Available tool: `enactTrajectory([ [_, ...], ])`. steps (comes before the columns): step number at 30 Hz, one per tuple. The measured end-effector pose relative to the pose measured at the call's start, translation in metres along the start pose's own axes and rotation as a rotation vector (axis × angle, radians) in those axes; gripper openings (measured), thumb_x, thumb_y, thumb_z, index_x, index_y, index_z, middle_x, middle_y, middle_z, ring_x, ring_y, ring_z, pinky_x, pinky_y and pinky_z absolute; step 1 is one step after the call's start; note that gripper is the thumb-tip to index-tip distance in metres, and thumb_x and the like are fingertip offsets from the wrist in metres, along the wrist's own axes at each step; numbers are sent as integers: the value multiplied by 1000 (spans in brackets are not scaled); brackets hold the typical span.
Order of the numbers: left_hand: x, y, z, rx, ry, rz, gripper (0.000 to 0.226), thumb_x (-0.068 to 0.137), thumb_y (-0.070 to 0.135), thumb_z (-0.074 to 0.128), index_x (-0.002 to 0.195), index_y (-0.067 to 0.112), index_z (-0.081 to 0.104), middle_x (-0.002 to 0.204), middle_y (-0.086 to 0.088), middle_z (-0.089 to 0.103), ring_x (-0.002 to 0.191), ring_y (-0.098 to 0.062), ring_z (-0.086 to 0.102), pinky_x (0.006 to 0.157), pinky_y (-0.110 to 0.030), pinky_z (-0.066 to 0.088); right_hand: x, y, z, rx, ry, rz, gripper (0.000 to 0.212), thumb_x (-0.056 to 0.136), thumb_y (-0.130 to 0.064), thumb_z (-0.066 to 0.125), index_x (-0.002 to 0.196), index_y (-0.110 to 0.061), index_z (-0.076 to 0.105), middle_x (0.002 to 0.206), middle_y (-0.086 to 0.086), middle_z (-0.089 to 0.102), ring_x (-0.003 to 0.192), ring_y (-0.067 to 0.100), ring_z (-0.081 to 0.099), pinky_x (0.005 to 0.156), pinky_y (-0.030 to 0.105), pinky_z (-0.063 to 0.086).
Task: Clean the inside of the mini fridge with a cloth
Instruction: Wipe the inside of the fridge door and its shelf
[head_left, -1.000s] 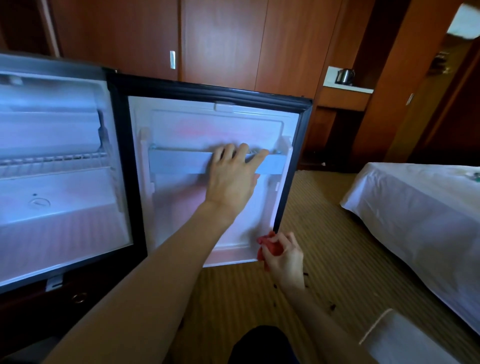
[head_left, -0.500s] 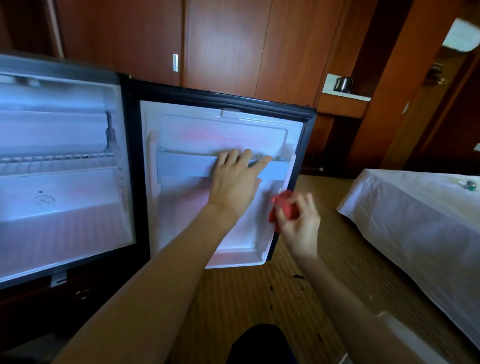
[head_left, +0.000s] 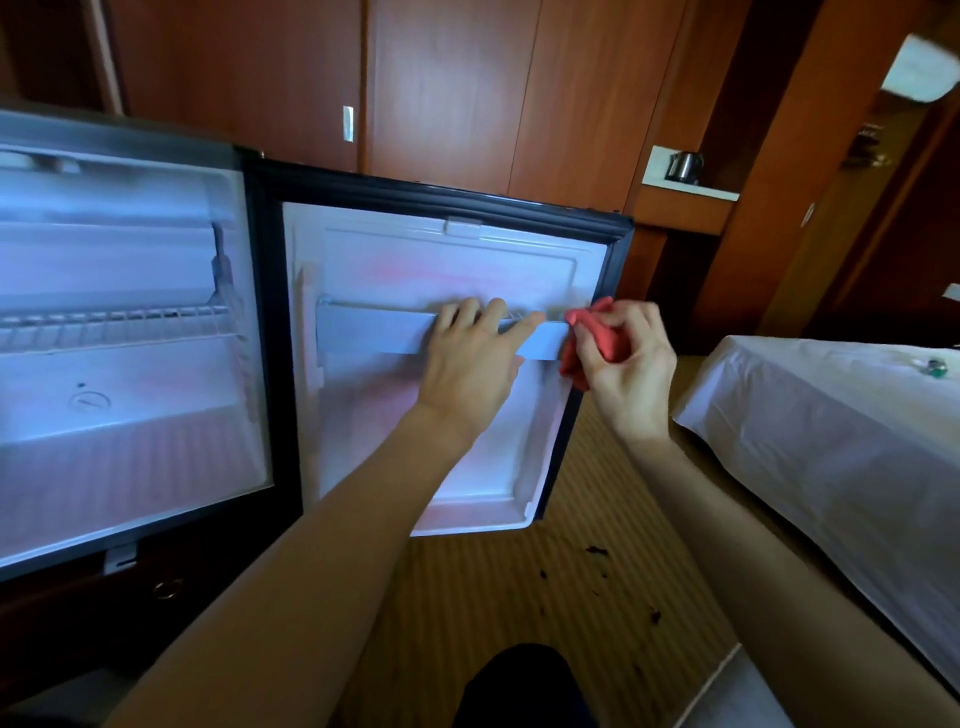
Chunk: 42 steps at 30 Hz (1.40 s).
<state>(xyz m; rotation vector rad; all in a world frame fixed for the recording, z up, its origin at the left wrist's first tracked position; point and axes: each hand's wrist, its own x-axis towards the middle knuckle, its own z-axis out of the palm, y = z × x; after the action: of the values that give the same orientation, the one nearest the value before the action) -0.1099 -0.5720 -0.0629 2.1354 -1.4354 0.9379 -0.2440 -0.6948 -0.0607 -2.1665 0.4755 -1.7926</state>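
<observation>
1. Red cloth (head_left: 597, 340): bunched in the right hand (head_left: 631, 364), fingers curled round it, held against the right end of the door shelf rail (head_left: 384, 332) on the mini fridge door (head_left: 545, 415).
2. Left hand (head_left: 470, 364): laid on the same rail near its middle, fingers hooked over the top edge, apparently steadying the door; just beside the cloth, not touching it.
3. Mini fridge cabinet (head_left: 119, 374): open on the left, wire shelf (head_left: 114, 325) across it; nothing visible on it from this angle.
4. Handling of the cloth, as a judgement: soft, light, limp; conforms readily to corners; best kept wadded in the palm with a pad of fabric pushed forward under the fingertips, rather than pinched by one edge.
5. Handling of the door, as a judgement: hinged and light, likely to swing under wiping pressure; hence the bracing hold on the rail.
6. Rail looks like thin plastic over a wire bar; probably flexes or unclips under a hard pull, so light pressure along its length.
7. Liner looks smooth and glossy; likely little friction for the cloth.
</observation>
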Motion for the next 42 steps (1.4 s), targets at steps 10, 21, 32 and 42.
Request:
enactTrajectory([
  [10,0,-1,-3,-12,2,2,53,101,36,50,151,39,36,131,1,50,119,-27,45,99,-37,30,-171,65,4,-163,-481,124,16,85,-19,76,99,-27,74,99,-17,52,85,12,64,73,31,54],
  [21,-3,-1,-5,-29,6,-1,52,98,37,53,149,39,40,127,0,53,117,-28,47,97,-38,32,-48,25,-1,-96,-183,34,15,85,-19,78,82,-24,64,98,-14,57,93,4,63,79,17,47],
  [32,-3,-5,0,-23,40,40,52,98,36,54,149,37,41,126,-1,53,114,-29,48,95,-39,33,-93,40,-9,-133,-409,37,15,85,-20,77,92,-31,71,100,-20,54,86,3,61,72,28,55],
  [42,1,-4,1,-39,19,24,53,98,33,55,149,37,41,128,-3,54,115,-30,49,94,-40,33,-69,36,8,-85,-173,91,10,87,-20,75,88,-24,66,100,-12,55,89,10,65,73,39,56],
])
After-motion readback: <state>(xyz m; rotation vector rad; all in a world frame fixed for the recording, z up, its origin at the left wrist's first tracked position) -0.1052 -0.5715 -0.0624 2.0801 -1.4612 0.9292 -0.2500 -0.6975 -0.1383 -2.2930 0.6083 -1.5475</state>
